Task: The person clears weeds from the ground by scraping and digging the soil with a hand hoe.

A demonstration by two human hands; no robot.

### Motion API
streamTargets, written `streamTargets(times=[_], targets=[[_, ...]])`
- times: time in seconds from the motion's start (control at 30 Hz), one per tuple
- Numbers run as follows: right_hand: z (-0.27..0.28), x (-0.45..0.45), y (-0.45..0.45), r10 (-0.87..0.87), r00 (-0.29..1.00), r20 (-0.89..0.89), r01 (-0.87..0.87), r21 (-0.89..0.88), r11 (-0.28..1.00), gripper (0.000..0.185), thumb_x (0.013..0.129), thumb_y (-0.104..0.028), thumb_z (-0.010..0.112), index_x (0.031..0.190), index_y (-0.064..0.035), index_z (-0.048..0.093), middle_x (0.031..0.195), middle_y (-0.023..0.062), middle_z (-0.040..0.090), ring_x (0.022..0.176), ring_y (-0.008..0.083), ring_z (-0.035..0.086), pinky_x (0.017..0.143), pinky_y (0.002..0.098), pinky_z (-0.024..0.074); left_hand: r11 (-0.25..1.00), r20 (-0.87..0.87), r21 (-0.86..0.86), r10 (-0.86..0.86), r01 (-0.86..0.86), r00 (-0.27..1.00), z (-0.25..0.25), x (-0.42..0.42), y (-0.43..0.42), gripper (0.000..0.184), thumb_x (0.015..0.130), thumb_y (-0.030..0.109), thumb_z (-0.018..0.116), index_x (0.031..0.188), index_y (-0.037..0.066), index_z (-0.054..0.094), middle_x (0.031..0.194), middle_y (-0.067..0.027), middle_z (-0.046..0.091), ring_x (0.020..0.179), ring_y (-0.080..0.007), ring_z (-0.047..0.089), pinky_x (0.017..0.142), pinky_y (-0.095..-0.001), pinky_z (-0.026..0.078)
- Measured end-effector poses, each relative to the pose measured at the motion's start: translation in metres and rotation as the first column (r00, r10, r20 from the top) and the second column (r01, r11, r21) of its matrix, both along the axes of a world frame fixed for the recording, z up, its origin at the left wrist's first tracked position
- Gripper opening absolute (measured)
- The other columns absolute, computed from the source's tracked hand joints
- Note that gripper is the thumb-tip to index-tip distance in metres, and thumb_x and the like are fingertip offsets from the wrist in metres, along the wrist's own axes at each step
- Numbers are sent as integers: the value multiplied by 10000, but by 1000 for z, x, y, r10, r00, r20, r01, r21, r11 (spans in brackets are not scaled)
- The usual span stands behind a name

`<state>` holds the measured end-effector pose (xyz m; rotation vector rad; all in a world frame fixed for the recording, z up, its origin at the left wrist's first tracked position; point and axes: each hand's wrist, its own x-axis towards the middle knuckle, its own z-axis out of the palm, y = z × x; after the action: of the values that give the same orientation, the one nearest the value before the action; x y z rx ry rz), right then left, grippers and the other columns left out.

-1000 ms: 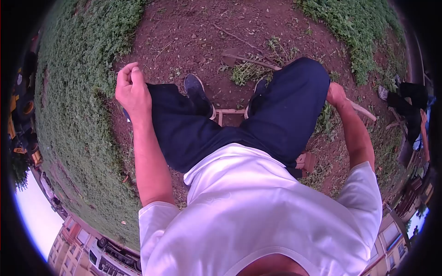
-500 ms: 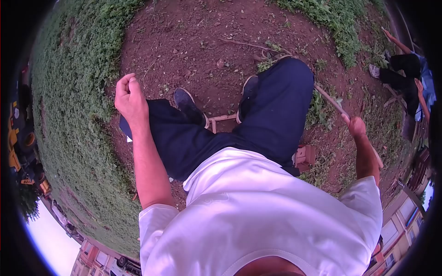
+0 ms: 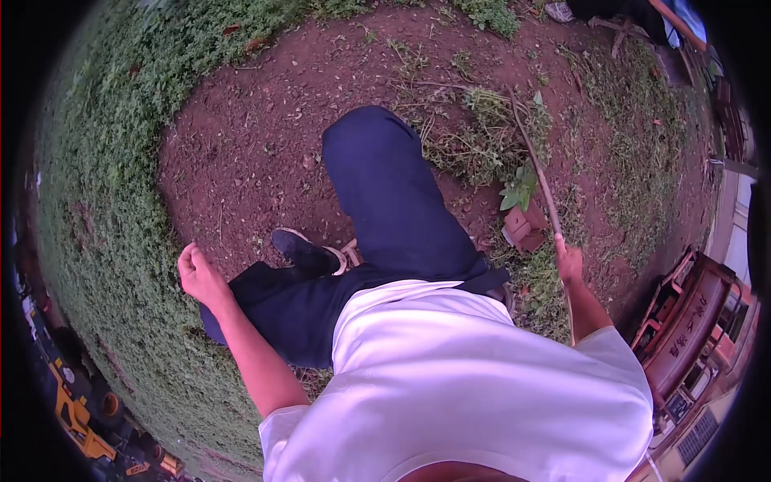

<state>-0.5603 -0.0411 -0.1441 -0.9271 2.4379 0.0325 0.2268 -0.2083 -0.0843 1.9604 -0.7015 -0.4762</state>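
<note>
Beyond the left knee, my left hand (image 3: 201, 275) is held with its fingers curled; whether anything small is in it cannot be made out. My right hand (image 3: 569, 262) is wrapped round a long thin wooden handle (image 3: 538, 173), which runs forward over the soil on the right. Its far end reaches near a heap of pulled weeds (image 3: 474, 136); no tool head shows clearly there. Beside the handle, short of the weeds, lie a broad-leafed green sprig (image 3: 519, 189) and a reddish cardboard box (image 3: 526, 228).
Bare reddish soil (image 3: 249, 145) spreads ahead, with dense green plants (image 3: 104, 201) along the left. A wooden stool's frame (image 3: 352, 251) shows between my legs. Another person's arm (image 3: 679, 22) is at the top right. A dark red vehicle (image 3: 687, 321) stands at the right, yellow machinery (image 3: 80, 418) at lower left.
The view and my body have turned right. My right hand, still on the handle, has swung it round from near my right knee to point forward. The weeds and box show more fully.
</note>
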Motion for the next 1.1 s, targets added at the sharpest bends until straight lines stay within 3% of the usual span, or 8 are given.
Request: streamTargets(times=[0.03, 0.33, 0.4, 0.5, 0.57, 0.63, 0.8, 1.1], targets=[[-17, 18, -14, -19, 998, 60, 20, -13, 1000, 740, 976, -632, 545, 790, 76, 650, 652, 199, 567, 651, 252, 556, 674, 446, 467, 1000, 19, 5, -15, 15, 1000, 0, -1, -2, 142, 995, 122, 597, 1078, 39, 678, 748, 57, 536, 586, -13, 440, 498, -190, 337], [-111, 152, -269, 52, 960, 276, -49, -19, 999, 829, 922, -758, 475, 825, 29, 718, 763, 192, 677, 795, 358, 678, 782, 471, 503, 1000, 0, -12, 3, -3, 1000, 23, -23, -6, 144, 998, 117, 581, 1084, 32, 658, 741, 47, 519, 573, -28, 423, 479, -215, 346], [-101, 173, -286, -89, 918, 387, 50, 111, 993, 852, 925, -767, 447, 828, 35, 717, 811, 215, 703, 835, 391, 682, 814, 482, 505, 1000, 29, -4, 11, -11, 1000, 23, -23, 2, 143, 998, 119, 582, 1080, 34, 661, 748, 46, 523, 573, -28, 422, 482, -214, 344], [-96, 156, -239, -45, 922, 384, -19, 162, 987, 865, 927, -768, 429, 878, 42, 728, 856, 257, 711, 896, 418, 688, 849, 481, 504, 1000, 46, 18, 19, -20, 999, 13, -16, 16, 141, 997, 119, 584, 1072, 34, 667, 754, 44, 530, 573, -30, 418, 490, -214, 337], [-119, 118, -171, 228, 956, 184, -229, -16, 973, 796, 939, -746, 444, 848, -5, 722, 780, 199, 703, 749, 416, 681, 741, 476, 525, 999, 42, 32, 19, -20, 999, 5, -16, 16, 140, 995, 118, 586, 1069, 33, 670, 753, 44, 532, 573, -30, 416, 494, -215, 332], [-74, 101, -122, 216, 966, 141, -233, 122, 965, 810, 945, -745, 420, 978, 0, 737, 898, 268, 708, 937, 490, 662, 851, 513, 507, 998, 65, 64, -5, 1, 998, 0, -21, 16, 141, 993, 114, 587, 1069, 27, 668, 741, 39, 529, 573, -30, 420, 499, -210, 328], [-18, 33, 4, 207, 978, 17, -206, 212, 955, 787, 942, -746, 434, 965, -16, 729, 878, 272, 697, 906, 465, 671, 830, 529, 494, 996, 38, 54, -78, 76, 996, -9, -33, -7, 149, 992, 112, 577, 1068, 19, 666, 723, 35, 518, 564, -37, 422, 495, -218, 336], [-29, 83, -66, 314, 948, 58, -319, 106, 942, 800, 934, -755, 441, 936, -2, 711, 868, 260, 693, 902, 463, 667, 843, 532, 498, 987, 2, 19, -159, 159, 987, -15, -48, -14, 147, 991, 110, 581, 1066, 20, 671, 702, 41, 508, 553, -38, 423, 481, -215, 346]])
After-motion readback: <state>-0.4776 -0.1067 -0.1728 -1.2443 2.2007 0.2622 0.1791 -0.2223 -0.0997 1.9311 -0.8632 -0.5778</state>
